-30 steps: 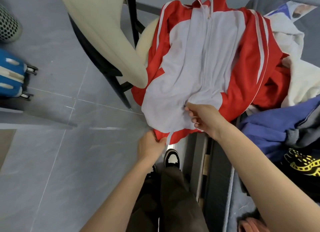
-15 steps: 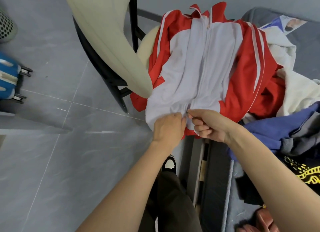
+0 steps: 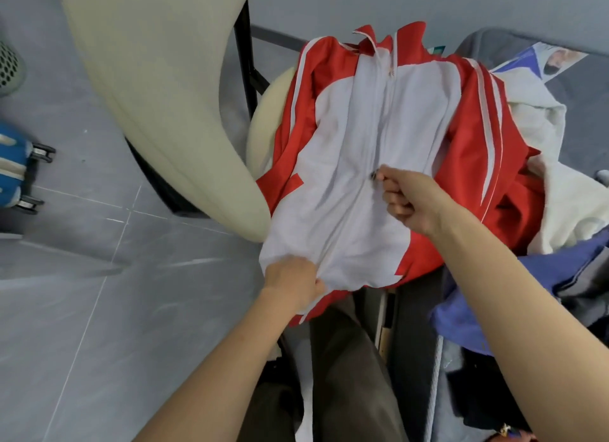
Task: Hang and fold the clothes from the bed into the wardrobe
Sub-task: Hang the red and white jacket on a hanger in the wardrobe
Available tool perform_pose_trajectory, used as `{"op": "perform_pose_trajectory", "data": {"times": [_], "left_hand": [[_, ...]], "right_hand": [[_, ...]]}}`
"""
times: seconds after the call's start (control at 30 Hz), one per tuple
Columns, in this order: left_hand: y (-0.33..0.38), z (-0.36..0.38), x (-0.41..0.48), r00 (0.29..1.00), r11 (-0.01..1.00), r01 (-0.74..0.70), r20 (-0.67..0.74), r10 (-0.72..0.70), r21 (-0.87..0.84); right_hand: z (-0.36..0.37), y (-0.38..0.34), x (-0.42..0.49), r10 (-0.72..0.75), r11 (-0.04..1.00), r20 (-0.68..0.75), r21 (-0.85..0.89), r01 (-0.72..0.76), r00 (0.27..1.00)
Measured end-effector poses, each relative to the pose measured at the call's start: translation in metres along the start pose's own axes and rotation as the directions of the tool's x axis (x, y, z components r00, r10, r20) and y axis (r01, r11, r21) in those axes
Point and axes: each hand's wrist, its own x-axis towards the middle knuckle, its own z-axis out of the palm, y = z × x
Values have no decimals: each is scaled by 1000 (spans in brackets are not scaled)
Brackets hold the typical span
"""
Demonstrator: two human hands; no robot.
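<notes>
A red and white zip jacket [image 3: 412, 118] lies front-up across a cream chair seat and the bed's edge. My left hand [image 3: 291, 281] grips its white bottom hem beside the zip line. My right hand [image 3: 407, 199] is fisted and pinches the small dark zip pull [image 3: 374, 176] about halfway up the front. Below the pull the zip looks joined; above it the two front edges lie side by side.
A cream chair back [image 3: 164, 95] on a black frame rises at the left, close to the jacket. Other clothes lie piled on the bed at right: a white garment [image 3: 566, 191], a blue one [image 3: 514, 296]. A blue suitcase [image 3: 13, 171] stands on the grey tiled floor.
My right hand has travelled up the jacket front with the zip pull. My left hand went from the zip's base down to the hem and holds it taut.
</notes>
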Motion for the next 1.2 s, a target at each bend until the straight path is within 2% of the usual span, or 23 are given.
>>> {"op": "perform_pose_trajectory", "data": {"times": [0.07,0.17,0.23,0.4,0.53,0.67,0.77,0.83,0.97,1.03,1.1,1.2], "left_hand": [[6,-16,7,994,998,55,-100,-51,40],[30,-50,24,905,981,96,-396,-157,-170],[47,-74,42,860,978,86,-482,-170,-193],[71,-104,89,909,984,92,-391,-145,-150],[64,-99,93,961,973,111,-228,-157,-200],[50,-103,98,975,960,186,-78,-206,-210],[52,-114,104,971,965,238,3,-239,-105],[59,-129,109,967,969,244,-65,-246,-43],[79,-175,142,901,963,199,-352,-253,-183],[88,-196,164,868,968,146,-444,-224,-202],[91,-209,182,872,975,92,-456,-178,-203],[85,-209,198,931,951,26,-340,-135,-307]], "right_hand": [[-2,-17,9,-66,992,-13,-112,64,998],[-3,-37,20,-89,949,27,-302,93,996],[-3,-44,22,-55,928,82,-363,81,995],[-14,-60,37,57,934,157,-356,3,986],[-15,-81,55,107,988,151,-123,-89,983],[-18,-130,82,7,999,107,49,-12,994],[-20,-153,98,-85,994,63,-59,88,994],[-21,-158,105,-95,981,92,-159,109,991],[-25,-168,113,-62,947,165,-300,110,984],[-30,-176,119,-48,936,189,-335,110,981],[-34,-183,127,-49,930,199,-348,117,979],[-34,-198,142,-60,953,130,-289,96,990]]}}
